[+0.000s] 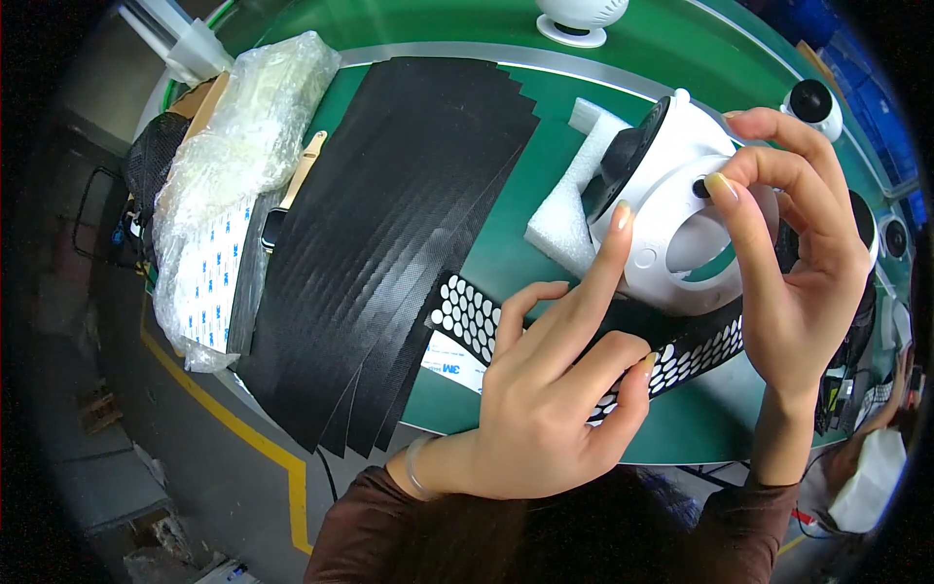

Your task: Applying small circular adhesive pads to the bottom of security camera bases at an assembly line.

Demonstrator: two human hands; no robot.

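Note:
A white round camera-like device (671, 146) with a black front lies tilted on its side, its ring-shaped base (647, 234) facing me. On the base's rim sits a small black round pad (700, 186), with the thumb and index finger of my right hand (803, 234) closed at it. My left hand (545, 409) rests its outstretched index fingertip against the base's left side. Its thumb and another finger pinch the edge of a black strip with white round dots (469, 316), which runs behind the hand. White foam (574, 200) lies under the device.
Fanned black textured sheets (389, 214) cover the table's middle left. Further left are a bubble-wrapped bundle (248, 136) and a wooden-handled brush (309, 161). White devices stand at the back (581, 19) and right (814, 105). A white printed sheet (452, 365) lies under the dotted strip.

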